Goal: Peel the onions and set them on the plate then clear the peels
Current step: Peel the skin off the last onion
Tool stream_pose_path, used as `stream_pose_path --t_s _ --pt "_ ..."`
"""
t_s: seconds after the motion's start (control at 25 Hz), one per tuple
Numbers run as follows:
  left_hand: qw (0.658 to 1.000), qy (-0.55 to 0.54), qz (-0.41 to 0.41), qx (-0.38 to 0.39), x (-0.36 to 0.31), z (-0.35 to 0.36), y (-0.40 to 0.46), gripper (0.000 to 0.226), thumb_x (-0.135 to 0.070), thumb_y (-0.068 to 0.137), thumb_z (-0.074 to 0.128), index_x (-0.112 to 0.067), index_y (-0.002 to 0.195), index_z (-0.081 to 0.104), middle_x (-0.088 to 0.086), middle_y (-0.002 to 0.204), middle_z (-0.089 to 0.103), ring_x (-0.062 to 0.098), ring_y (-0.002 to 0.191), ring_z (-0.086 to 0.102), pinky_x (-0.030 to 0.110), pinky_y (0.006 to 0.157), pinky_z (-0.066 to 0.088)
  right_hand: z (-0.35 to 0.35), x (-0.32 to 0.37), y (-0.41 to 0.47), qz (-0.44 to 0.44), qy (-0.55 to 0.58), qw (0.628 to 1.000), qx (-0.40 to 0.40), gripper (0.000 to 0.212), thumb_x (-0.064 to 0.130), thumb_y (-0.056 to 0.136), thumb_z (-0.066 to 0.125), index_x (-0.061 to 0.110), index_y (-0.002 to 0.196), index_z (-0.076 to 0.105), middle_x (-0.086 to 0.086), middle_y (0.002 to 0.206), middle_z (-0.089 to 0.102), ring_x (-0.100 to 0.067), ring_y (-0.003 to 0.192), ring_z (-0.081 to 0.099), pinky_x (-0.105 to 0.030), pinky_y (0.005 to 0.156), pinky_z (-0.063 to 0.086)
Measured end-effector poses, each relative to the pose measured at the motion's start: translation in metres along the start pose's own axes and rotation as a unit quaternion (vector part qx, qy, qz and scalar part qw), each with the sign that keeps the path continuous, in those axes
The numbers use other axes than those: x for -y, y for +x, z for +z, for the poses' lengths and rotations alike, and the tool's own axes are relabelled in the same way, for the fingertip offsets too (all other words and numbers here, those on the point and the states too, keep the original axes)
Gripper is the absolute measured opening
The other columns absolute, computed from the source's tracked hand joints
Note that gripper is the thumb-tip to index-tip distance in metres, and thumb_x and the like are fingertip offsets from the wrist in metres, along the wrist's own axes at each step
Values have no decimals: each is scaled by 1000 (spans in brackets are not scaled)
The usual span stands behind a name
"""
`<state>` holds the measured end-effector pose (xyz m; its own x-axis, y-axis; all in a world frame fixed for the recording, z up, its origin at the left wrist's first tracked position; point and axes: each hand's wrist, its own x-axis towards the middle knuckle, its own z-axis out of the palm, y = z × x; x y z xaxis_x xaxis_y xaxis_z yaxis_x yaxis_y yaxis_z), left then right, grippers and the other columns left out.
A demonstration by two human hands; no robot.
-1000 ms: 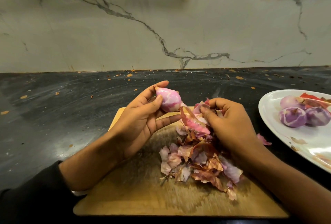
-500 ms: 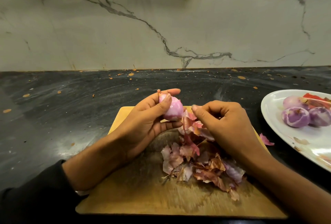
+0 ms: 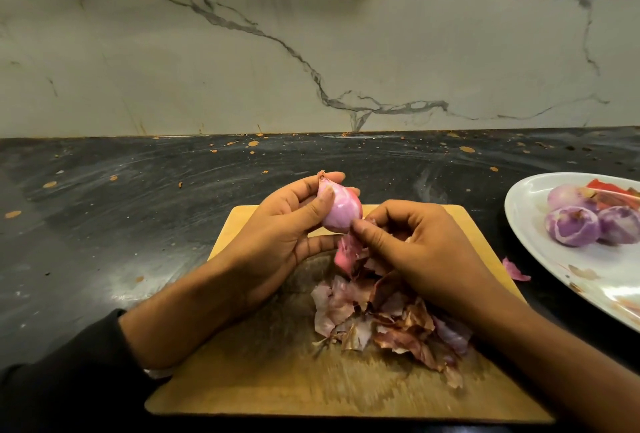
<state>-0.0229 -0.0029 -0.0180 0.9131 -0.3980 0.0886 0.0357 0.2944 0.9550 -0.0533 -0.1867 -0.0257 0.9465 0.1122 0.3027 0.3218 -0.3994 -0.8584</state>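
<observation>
Onion (image 3: 341,212) gripped in left hand (image 3: 277,242) above cutting board (image 3: 263,384); right hand (image 3: 415,252) pinching pink peel (image 3: 346,256) at its base; peeled onions (image 3: 573,231) on plate (image 3: 540,259) right.

A dark, speckled countertop (image 3: 138,224) carries a wooden cutting board (image 3: 263,380) at centre, a white plate (image 3: 540,259) at right — one stray pink peel (image 3: 514,270) lies between them.

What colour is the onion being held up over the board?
Pale pink-purple, glossy, seen in the head view: the onion in the left hand.
</observation>
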Motion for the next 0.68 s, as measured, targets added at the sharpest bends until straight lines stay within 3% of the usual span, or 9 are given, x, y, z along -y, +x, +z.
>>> stream_pose_path --t_s 0.12,0.28,0.36,0.44,0.56,0.68 --pt "1000 2 -7 -1 0 0 -1 45 -15 87 57 -9 131 54 14 123 69 29 111 68 37 85 60 -2 0 1 -17 10 1000 20 18 25 93 67 12 81 71 -6 73 71 -24 69 67 -46 66 57" --pt "999 -31 -16 2 -2 1 1 46 -16 88 54 -5 132 52 16 122 69 28 106 69 32 78 62 -4 -1 1 -7 58 998 37 20 10 96 62 1 79 61 -9 64 61 -16 56 54 -30 53 46" --pt "999 -42 -20 0 -1 -1 2 48 -17 88 53 -5 134 50 16 123 68 31 110 67 34 81 62 -5 -1 2 -11 44 999 17 21 15 92 64 4 75 60 -13 71 66 -27 63 60 -41 59 50" --pt "999 -32 -14 0 -1 -2 1 49 -17 88 54 -7 136 50 13 125 68 31 115 64 35 82 61 -5 -1 1 -11 21 1000 -4 23 23 81 67 4 70 61 -15 68 65 -27 63 61 -47 62 50" --pt "1000 -19 -2 5 -1 -2 0 50 -12 87 56 -12 137 51 13 128 66 30 116 65 38 85 60 -3 2 -2 -13 15 1000 6 14 28 70 68 16 69 61 -2 62 61 -23 59 57 -42 57 50" --pt "1000 -3 2 4 -1 -1 -1 51 -10 87 59 -19 137 54 20 125 66 30 109 67 38 90 58 -4 4 -3 -33 -2 999 -7 22 35 84 73 18 71 70 -1 65 68 -24 65 64 -41 61 53"
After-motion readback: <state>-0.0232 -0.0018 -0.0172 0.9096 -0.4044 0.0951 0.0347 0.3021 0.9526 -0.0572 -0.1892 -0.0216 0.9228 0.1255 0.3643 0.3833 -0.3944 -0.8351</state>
